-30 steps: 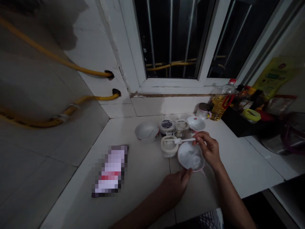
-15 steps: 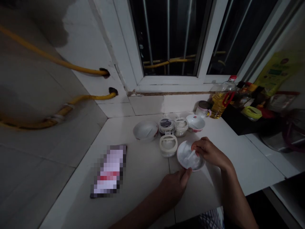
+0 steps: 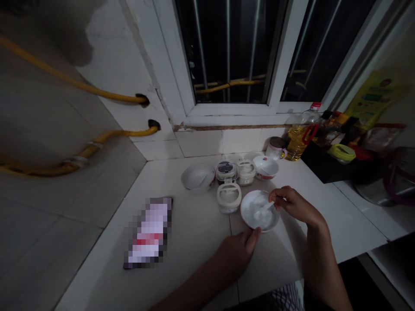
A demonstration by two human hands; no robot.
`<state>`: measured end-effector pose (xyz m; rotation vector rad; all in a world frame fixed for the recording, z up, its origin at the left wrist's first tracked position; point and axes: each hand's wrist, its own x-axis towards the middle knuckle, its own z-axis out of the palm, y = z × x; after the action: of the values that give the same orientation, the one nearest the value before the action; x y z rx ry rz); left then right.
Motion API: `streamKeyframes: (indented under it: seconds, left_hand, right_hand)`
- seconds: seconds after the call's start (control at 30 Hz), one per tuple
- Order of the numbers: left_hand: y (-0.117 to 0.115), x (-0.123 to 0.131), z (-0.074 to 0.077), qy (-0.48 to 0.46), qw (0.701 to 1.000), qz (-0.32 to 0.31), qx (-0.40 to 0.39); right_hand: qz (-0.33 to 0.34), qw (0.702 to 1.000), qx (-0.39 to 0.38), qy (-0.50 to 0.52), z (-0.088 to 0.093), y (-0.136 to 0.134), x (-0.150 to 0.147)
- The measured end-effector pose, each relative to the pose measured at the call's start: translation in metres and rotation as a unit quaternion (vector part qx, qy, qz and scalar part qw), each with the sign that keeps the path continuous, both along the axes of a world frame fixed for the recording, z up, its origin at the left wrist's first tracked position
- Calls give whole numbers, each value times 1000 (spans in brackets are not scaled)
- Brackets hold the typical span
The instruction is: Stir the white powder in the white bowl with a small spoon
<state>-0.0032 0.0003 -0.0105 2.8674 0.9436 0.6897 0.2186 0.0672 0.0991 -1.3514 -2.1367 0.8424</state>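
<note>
Left hand (image 3: 238,250) closed on the near rim of a small white bowl (image 3: 247,201), thumb at the edge; its other fingers mostly hidden. Right hand (image 3: 293,206) pinches a white spoon (image 3: 266,207) between thumb and fingers, held at a slant, lower end inside the bowl among whitish contents. Contents too blurred to identify.

Bowl sits toward the near side of the pale table (image 3: 194,242). Just left of it, a clear container with a cream-rimmed lid (image 3: 228,198). Behind that, a dark-topped container (image 3: 227,167) and another pale-lidded one (image 3: 246,172), side by side. A wider bowl (image 3: 191,178) stands to their left, a patterned bowl (image 3: 266,163) to their right. Farther back: lidded jar (image 3: 275,149) beside an oil bottle (image 3: 296,140) with red cap, near the wall.
</note>
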Motion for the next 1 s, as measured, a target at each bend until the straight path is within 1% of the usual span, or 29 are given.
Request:
streamKeyframes:
  seconds: [0.1, 0.17, 0.27, 0.43, 0.57, 0.67, 1.0]
  left_hand:
    - [0, -1, 1, 0, 1000, -3, 2]
    - [0, 0, 2, 3, 1000, 0, 7]
    - [0, 0, 2, 5, 1000, 4, 13]
    - [0, 0, 0, -8, 1000, 0, 29]
    - [0, 0, 1, -20, 999, -1, 43]
    - [0, 0, 2, -17, 999, 4, 37]
    - [0, -1, 1, -10, 1000, -3, 19]
  right_hand:
    - [26, 999, -44, 14, 1, -2, 1]
    - [27, 995, -87, 37, 0, -2, 0]
    - [4, 988, -133, 80, -3, -1, -2]
    - [-45, 968, -188, 161, -2, 3, -2]
    - [-86, 958, -196, 192, -1, 7, 0]
    - [-105, 952, -202, 202, -2, 9, 0]
    - [-131, 941, -201, 238, -2, 11, -3]
